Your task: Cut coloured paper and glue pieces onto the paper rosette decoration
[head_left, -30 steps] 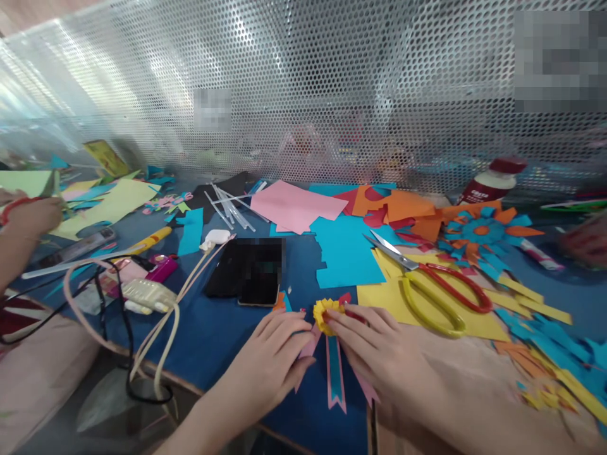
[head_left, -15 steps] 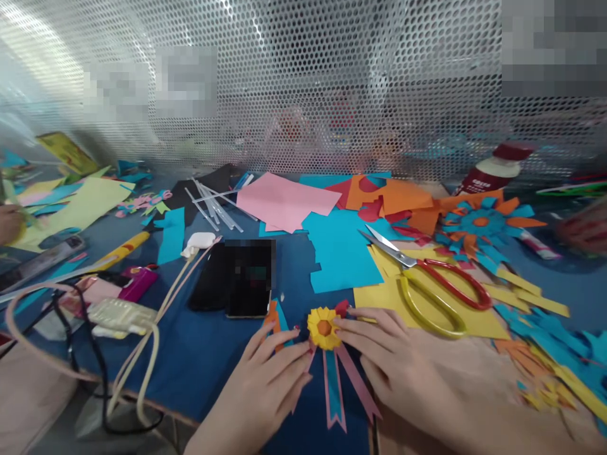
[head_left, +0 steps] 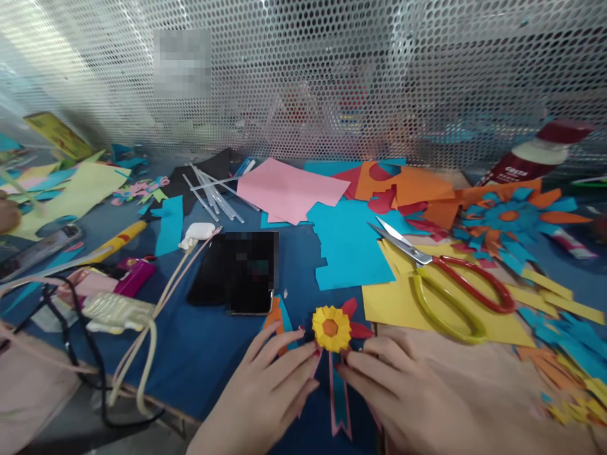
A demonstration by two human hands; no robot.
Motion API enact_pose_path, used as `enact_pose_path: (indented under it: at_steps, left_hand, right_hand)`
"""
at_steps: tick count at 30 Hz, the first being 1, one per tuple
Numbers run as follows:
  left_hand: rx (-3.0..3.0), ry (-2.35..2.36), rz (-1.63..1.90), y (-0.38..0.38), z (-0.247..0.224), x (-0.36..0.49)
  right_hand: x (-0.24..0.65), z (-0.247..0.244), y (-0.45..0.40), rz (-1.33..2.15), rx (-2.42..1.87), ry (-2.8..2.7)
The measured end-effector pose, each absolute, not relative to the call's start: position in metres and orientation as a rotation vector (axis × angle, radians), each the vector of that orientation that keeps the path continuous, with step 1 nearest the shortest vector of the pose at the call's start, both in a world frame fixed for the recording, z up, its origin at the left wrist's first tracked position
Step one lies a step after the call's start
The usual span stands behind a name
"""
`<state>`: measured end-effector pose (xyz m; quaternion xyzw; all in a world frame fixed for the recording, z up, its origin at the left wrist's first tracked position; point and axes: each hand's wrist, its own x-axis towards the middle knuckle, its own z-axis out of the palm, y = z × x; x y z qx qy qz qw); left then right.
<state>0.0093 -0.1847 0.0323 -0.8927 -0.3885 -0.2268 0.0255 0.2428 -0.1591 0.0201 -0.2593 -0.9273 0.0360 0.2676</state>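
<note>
A yellow paper flower (head_left: pixel 331 329) with an orange centre lies on the blue table at the front middle. Ribbon-like paper tails (head_left: pixel 339 404), blue on pink, hang toward me below it, and red paper petals (head_left: pixel 355 321) stick out on its upper right. My left hand (head_left: pixel 272 379) rests at its left side, fingers spread, fingertips touching the pink tail; its ring and little fingers lie over an orange and blue paper piece (head_left: pixel 279 316). My right hand (head_left: pixel 393 379) has bent fingers closed on the right-hand tail just under the flower, covering most of that tail. Its thumb is hidden.
Red-and-yellow-handled scissors (head_left: pixel 443 268) lie on yellow paper (head_left: pixel 396 306) at right. Blue paper (head_left: pixel 353 253) and pink paper (head_left: pixel 289 186) lie behind. Phones (head_left: pixel 251 272), a charger cable (head_left: pixel 152 354) and glue sticks (head_left: pixel 215 196) are left. A bottle (head_left: pixel 533 155) stands far right. Another person's hand (head_left: pixel 8 212) shows far left.
My right hand has slid off the flower's right edge down to the tail below, uncovering the red petals. My left hand stays beside the flower. The view has shifted slightly.
</note>
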Motion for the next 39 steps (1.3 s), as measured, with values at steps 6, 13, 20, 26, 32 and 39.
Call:
enact_pose_path:
  at_steps: [6, 13, 20, 26, 32, 39]
  left_hand:
    - [-2.788, -1.25, -0.706, -0.187, 0.03, 0.01]
    - [-2.801, -1.255, -0.733, -0.187, 0.031, 0.01]
    - [-2.838, -1.236, -0.719, -0.189, 0.028, 0.008]
    - [-2.869, -1.23, -0.627, -0.191, 0.031, 0.008]
    - [-2.92, -1.218, -0.528, -0.19, 0.031, 0.009]
    - [-2.915, -1.218, -0.605, -0.191, 0.031, 0.011]
  right_hand:
    - [0.246, 0.019, -0.159, 0.079, -0.651, -2.495]
    - [0.248, 0.017, -0.159, -0.031, -0.568, -2.545]
    - [0.249, 0.016, -0.159, -0.008, -0.573, -2.567]
    - [0.246, 0.024, -0.153, 0.101, -0.825, -2.353]
    - [0.24, 0.017, -0.142, 0.141, -0.943, -2.403]
    - [0.244, 0.016, -0.14, 0.017, -0.913, -2.462]
